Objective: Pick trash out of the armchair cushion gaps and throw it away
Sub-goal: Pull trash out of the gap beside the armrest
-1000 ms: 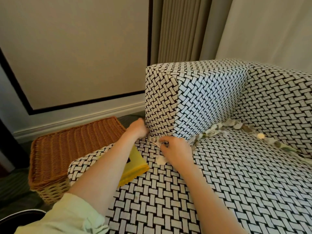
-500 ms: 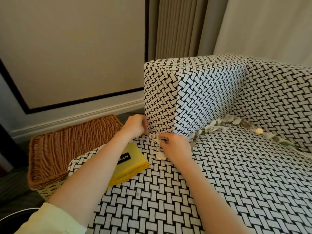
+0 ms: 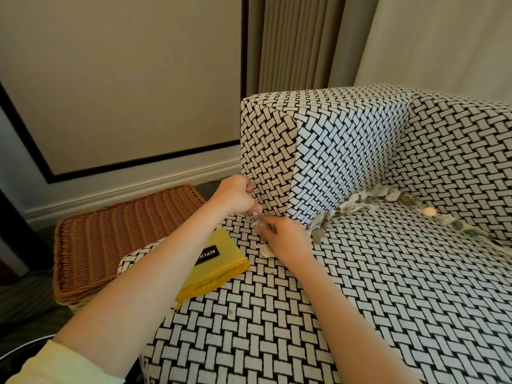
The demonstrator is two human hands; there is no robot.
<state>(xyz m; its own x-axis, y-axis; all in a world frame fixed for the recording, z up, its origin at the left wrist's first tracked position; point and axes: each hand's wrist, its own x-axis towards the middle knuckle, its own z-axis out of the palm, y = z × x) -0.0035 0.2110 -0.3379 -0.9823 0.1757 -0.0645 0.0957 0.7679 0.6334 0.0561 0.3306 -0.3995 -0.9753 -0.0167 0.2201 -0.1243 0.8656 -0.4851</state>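
Since a second ago the left forearm has shifted off the yellow pouch [image 3: 219, 261], so its black label now shows, and the left hand [image 3: 235, 195] has drawn in closer to the front corner of the armrest [image 3: 332, 151]; the right hand [image 3: 288, 239] stays at the same spot.

Far to the left of the left hand and below it, a wicker basket [image 3: 124, 231] stands on the floor beside the chair. The pouch lies on the seat cushion [image 3: 388, 300] just under the left wrist, near the cushion's front corner. The left hand is curled tight, its fingertips pinching a crumpled paper scrap [image 3: 257, 221] at the foot of the armrest. The right hand, just to the right and nearer the camera, has bent fingers meeting that same scrap from the other side, so the scrap sits between the two hands, touching both. A second loose scrap [image 3: 266, 250] lies on the cushion, partly under the right hand's near edge.

Right of the right hand, a ragged line of trash [image 3: 368, 200] fills the gap where cushion meets armrest and runs on along the backrest [image 3: 457, 151]. A small pale round bit [image 3: 430, 212] sits in that line, well beyond the right hand. Behind the armrest hang pleated curtains [image 3: 299, 40].
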